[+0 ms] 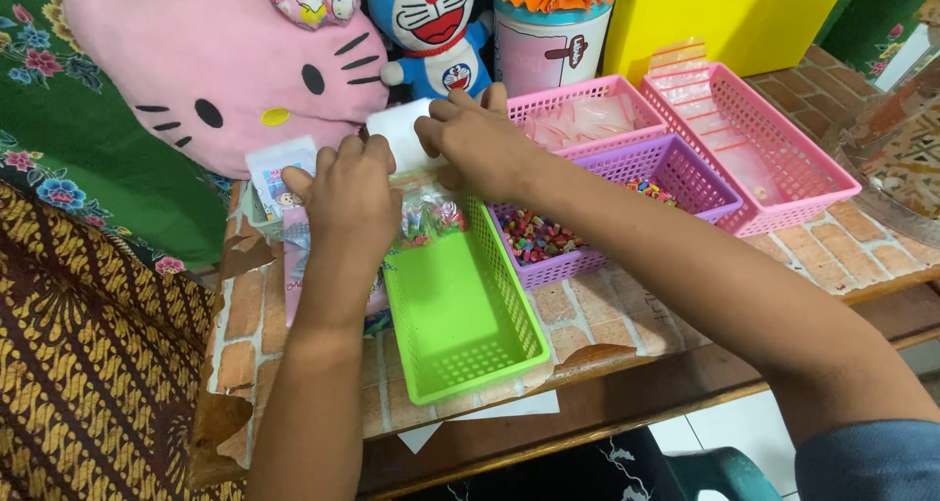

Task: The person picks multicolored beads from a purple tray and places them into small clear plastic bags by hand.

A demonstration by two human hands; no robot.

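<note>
A: Two hands over the green basket (460, 315), working a small clear bag (428, 212) of coloured beads at its far end. Left hand (348, 202) curled shut on the bag's left top edge; right hand (475, 143) pinching the right top edge, fingers bent.

B: Handling?

A: Light and limp, by the look. Thin slick plastic, beads loose inside, likely to shift and spill if tipped. Best held along the top edge with both hands, mouth kept up.

B: Count?

A: Four baskets: one green, one purple (685, 173), two pink (764, 148). Beads heaped in the purple one, too many to count. Empty clear bags in both pink ones, number unclear. Two plush toys behind, pink cat (196, 60) and blue cat (436, 26). One tin (543, 46).
</note>
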